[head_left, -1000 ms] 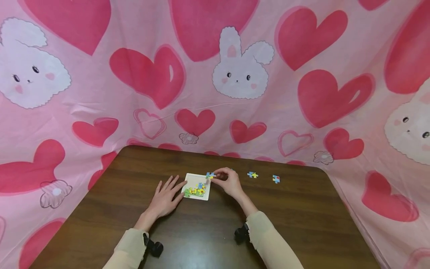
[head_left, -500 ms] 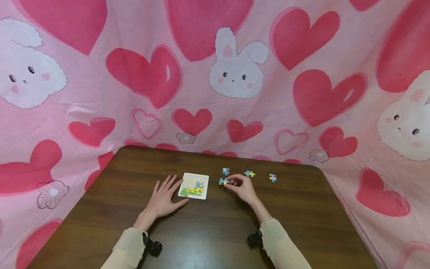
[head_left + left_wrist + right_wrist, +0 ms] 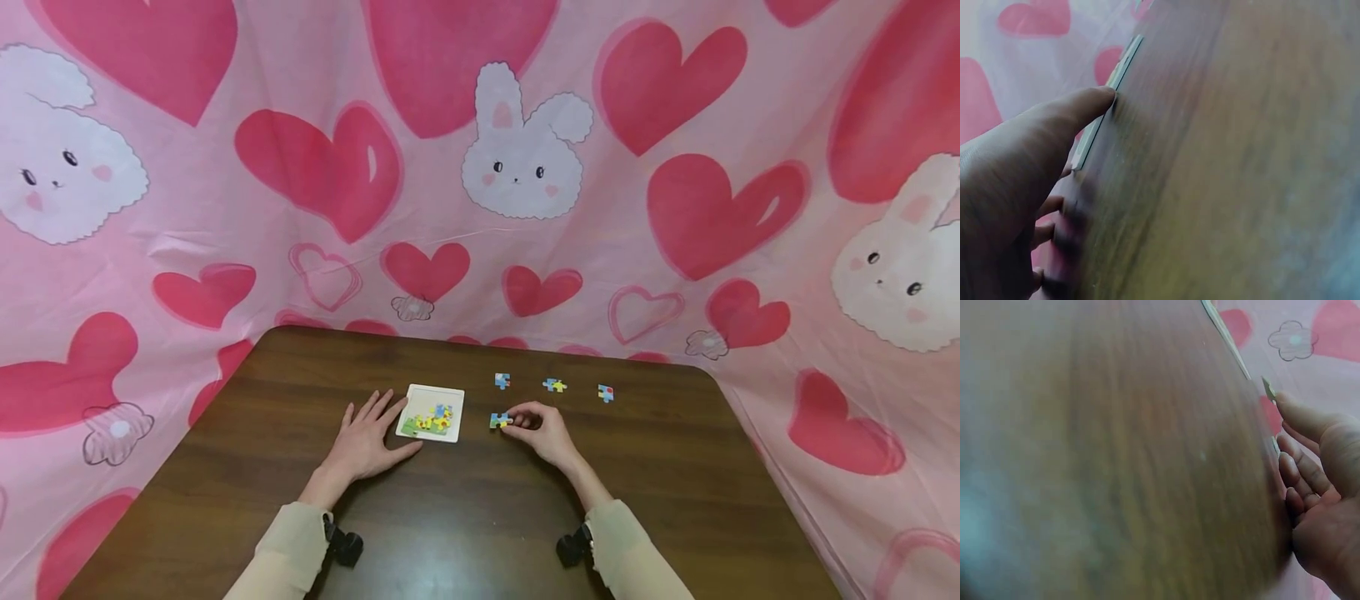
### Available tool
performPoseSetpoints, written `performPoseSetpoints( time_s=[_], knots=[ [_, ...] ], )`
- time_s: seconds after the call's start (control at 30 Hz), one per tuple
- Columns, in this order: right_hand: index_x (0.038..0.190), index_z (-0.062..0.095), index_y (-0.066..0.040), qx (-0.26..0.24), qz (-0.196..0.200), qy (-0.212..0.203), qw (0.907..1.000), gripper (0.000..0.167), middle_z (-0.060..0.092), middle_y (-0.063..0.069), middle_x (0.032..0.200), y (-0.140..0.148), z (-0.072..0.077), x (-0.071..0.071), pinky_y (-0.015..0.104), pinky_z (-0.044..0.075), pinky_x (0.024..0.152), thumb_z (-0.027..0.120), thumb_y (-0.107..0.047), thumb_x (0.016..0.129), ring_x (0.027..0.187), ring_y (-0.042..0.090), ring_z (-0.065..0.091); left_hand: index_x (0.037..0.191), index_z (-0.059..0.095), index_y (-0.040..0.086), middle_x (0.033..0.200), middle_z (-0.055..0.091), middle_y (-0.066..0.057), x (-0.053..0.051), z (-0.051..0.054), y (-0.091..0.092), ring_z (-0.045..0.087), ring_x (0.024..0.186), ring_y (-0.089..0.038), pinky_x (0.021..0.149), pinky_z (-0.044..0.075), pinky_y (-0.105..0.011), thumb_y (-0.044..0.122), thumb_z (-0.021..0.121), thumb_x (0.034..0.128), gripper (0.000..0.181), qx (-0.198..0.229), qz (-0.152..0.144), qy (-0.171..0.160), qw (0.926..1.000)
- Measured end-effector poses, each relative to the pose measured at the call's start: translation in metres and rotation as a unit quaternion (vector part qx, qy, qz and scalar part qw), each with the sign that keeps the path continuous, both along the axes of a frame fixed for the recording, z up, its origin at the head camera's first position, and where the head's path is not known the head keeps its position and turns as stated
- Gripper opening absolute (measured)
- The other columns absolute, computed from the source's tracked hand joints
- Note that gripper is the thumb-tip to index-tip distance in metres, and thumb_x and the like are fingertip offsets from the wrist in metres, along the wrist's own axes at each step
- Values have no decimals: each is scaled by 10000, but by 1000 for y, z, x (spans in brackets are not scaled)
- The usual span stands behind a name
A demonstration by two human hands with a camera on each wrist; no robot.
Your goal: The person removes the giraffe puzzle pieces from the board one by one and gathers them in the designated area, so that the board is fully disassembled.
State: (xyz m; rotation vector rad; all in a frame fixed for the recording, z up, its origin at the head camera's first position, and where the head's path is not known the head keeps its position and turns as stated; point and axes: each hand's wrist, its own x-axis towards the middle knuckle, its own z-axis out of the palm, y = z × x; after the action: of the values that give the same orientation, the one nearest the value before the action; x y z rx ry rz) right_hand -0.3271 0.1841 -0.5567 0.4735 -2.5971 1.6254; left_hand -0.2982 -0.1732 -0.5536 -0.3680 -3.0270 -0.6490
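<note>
A white square puzzle tray [image 3: 437, 397] lies left of the middle in the head view. Joined yellow, green and blue pieces [image 3: 433, 421] fill its lower part. Spread out at the tray's left side, my left hand [image 3: 363, 440] touches its edge with the index finger and thumb. In the left wrist view the thumb of that left hand [image 3: 1035, 147] rests against the tray's edge [image 3: 1094, 134]. To the right of the tray, my right hand [image 3: 549, 435] pinches a blue, yellow and green puzzle piece [image 3: 497, 421]. That piece shows edge-on in the right wrist view.
Three loose jigsaw pieces lie beyond my right hand: a blue one with white [image 3: 502, 381], a blue and yellow one [image 3: 555, 385], and one with a red spot [image 3: 606, 392]. The brown table [image 3: 450, 525] ends at a pink heart-print cloth [image 3: 442, 333].
My right hand has moved from the tray's upper right corner rightward and toward me, with the puzzle piece still pinched. My left hand stays by the tray, its thumb now at the lower edge.
</note>
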Motion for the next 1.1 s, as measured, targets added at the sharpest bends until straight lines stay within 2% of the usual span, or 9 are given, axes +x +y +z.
performPoseSetpoints(
  time_s=[0.17, 0.37, 0.5, 0.9, 1.0, 1.1],
  knots=[
    [1074, 834, -31, 40, -278, 182, 9994, 200, 745, 145, 914, -1, -7, 3, 197, 512, 750, 904, -33, 886, 787, 37, 595, 1680, 468, 154, 1773, 381, -217, -1, 1, 3, 300, 1672, -481, 1299, 151, -822, 713, 735, 918, 982, -58, 1, -22, 10000],
    [1040, 850, -90, 652, -612, 706, 9935, 189, 698, 50, 852, -9, -16, 7, 222, 485, 754, 931, -86, 869, 791, 90, 583, 1679, 465, 137, 1768, 382, -233, 0, 1, 3, 292, 1669, -496, 1287, 136, -843, 701, 744, 917, 988, -54, -22, -39, 10000],
    [1025, 847, -81, 782, -758, 897, 9900, 182, 686, 41, 830, -13, -19, 7, 223, 466, 754, 933, -88, 865, 787, 113, 578, 1684, 456, 137, 1767, 380, -237, 1, 0, 3, 289, 1668, -501, 1284, 133, -847, 697, 737, 925, 984, -74, -32, -55, 10000],
    [1025, 821, -56, 750, -740, 869, 9906, 167, 696, 69, 862, -12, -13, 7, 268, 439, 808, 915, -91, 892, 820, 154, 564, 1691, 441, 134, 1776, 359, -241, -4, 2, 3, 264, 1674, -510, 1289, 107, -848, 685, 719, 938, 973, -3, -40, -49, 10000],
    [1026, 822, -59, 829, -742, 900, 9897, 172, 695, 65, 864, -11, -14, 10, 275, 445, 794, 919, -98, 889, 815, 146, 558, 1694, 438, 140, 1781, 354, -234, -3, 0, 3, 260, 1678, -503, 1292, 108, -844, 686, 715, 941, 970, -31, -33, -62, 10000],
    [1032, 823, -70, 926, -748, 874, 9890, 172, 694, 46, 860, -11, -15, 12, 304, 431, 843, 916, -93, 890, 817, 137, 559, 1699, 431, 144, 1787, 343, -229, -2, -1, 3, 252, 1682, -502, 1290, 105, -847, 696, 708, 943, 976, -59, -37, -142, 9999]
  ],
)
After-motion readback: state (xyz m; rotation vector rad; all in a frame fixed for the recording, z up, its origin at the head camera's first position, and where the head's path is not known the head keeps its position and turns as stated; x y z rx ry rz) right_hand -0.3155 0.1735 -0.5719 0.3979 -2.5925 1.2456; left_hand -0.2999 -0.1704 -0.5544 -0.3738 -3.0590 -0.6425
